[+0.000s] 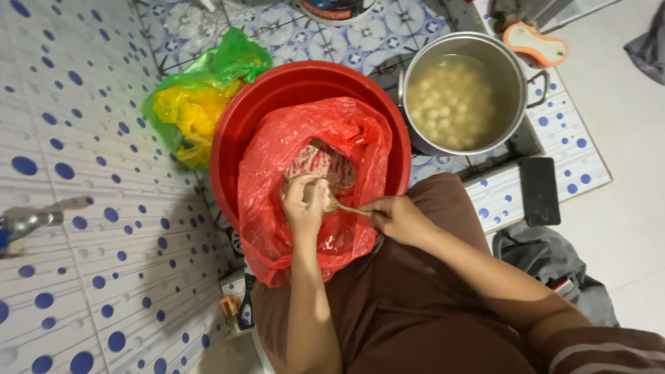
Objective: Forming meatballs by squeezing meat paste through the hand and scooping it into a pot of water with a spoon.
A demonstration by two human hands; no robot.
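Pale paste (313, 192) sits cupped in the left hand (305, 206), over the red plastic bag (277, 208) that lines the red basin (239, 125), near the middle of the view. The left hand's fingers are curled narrowly round the lump. The right hand (396, 216), at 3 o'clock from the left, pinches a thin spoon (346, 208) whose tip touches the paste. Inside the bag, at 12 o'clock from the left hand, lies a pink mass of minced meat (320, 165). At 2 o'clock from the basin stands a steel pot (516, 76) of cloudy water with pale balls (450, 104) floating in it. At 10 o'clock from the basin lies a green and yellow plastic bag (194, 104). A dark phone (539, 190) rests on the tiled bench (589, 173) at 3 o'clock
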